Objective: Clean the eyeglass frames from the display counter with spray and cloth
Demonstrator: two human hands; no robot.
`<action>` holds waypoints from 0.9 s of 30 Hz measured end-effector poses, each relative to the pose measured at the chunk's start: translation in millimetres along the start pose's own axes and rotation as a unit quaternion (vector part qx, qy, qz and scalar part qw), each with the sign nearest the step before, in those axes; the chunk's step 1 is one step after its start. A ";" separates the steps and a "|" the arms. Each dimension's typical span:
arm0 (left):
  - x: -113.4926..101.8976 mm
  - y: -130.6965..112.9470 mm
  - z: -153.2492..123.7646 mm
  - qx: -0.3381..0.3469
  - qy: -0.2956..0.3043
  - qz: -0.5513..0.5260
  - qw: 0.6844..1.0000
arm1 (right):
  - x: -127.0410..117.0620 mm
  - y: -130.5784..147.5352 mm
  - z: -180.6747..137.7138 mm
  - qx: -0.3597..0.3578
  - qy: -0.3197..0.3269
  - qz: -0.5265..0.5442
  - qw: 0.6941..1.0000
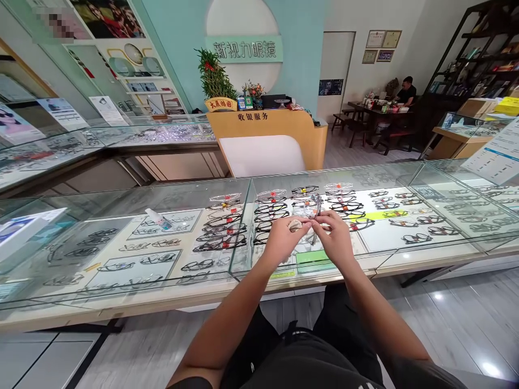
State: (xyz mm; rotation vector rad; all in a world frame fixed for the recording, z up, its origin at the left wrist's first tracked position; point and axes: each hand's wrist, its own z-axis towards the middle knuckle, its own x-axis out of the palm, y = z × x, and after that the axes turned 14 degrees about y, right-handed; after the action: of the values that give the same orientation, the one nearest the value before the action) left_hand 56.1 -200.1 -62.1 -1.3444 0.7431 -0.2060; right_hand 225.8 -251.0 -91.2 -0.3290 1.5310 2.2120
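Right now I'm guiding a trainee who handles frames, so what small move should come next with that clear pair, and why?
Probably steady the clear glasses with the right hand and bring the left hand with its small pale pad onto the lens. Both hands already meet over the glass counter, pad beside the frame.

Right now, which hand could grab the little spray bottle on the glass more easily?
Probably the left hand. The bottle lies off to the left on the counter, on that hand's side. The right hand is farther away and its fingers pinch the clear glasses.
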 end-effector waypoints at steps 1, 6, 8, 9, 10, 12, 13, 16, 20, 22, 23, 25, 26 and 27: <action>0.1 -0.6 1.9 0.001 0.011 0.002 1.000 | -1.5 -1.5 -0.4 0.007 0.000 0.008 1.000; -0.3 1.5 14.0 -0.024 0.028 -0.003 0.999 | -8.4 -4.2 -5.6 0.008 0.020 0.001 1.000; 0.4 4.7 18.9 -0.029 0.025 0.004 0.999 | -10.0 -4.6 -8.9 0.009 0.027 0.000 1.000; 0.9 6.4 21.3 -0.031 0.023 0.011 0.999 | -10.5 -5.5 -10.5 0.011 0.028 0.004 1.000; 1.2 7.7 23.7 -0.035 0.022 0.021 0.999 | -11.0 -7.3 -11.9 0.015 0.028 0.013 0.999; 0.4 8.5 29.1 -0.039 0.021 0.046 0.998 | -12.5 -14.4 -13.6 0.024 0.025 0.050 0.998; -1.2 7.5 32.5 -0.038 0.023 0.063 0.997 | -13.8 -20.0 -13.8 0.029 0.014 0.076 0.997; -10.3 -0.6 46.2 -0.030 0.042 0.158 0.986 | -20.8 -44.9 -11.9 0.058 -0.061 0.146 0.986; -21.2 -15.5 72.3 -0.039 0.141 0.341 0.928 | -33.4 -86.3 -9.8 0.080 -0.119 0.161 0.976; -19.6 -19.0 85.9 -0.043 0.181 0.379 0.907 | -37.2 -104.1 -12.2 0.087 -0.133 0.164 0.974; -16.8 -19.1 92.2 -0.046 0.199 0.390 0.898 | -38.1 -111.3 -14.2 0.090 -0.141 0.166 0.972; -8.5 -16.2 103.0 -0.054 0.235 0.415 0.877 | -38.2 -122.0 -19.2 0.094 -0.156 0.169 0.969; -3.7 -13.5 107.4 -0.058 0.251 0.427 0.867 | -37.8 -125.6 -21.5 0.095 -0.162 0.171 0.967; 0.9 -10.4 111.1 -0.062 0.264 0.437 0.858 | -37.3 -128.2 -23.6 0.095 -0.165 0.172 0.967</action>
State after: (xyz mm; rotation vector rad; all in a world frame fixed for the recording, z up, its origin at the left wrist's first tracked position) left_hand 125.5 -113.7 -48.6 -0.9406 1.7861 0.2227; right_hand 318.1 -242.4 -190.2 0.3751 1.6874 2.1988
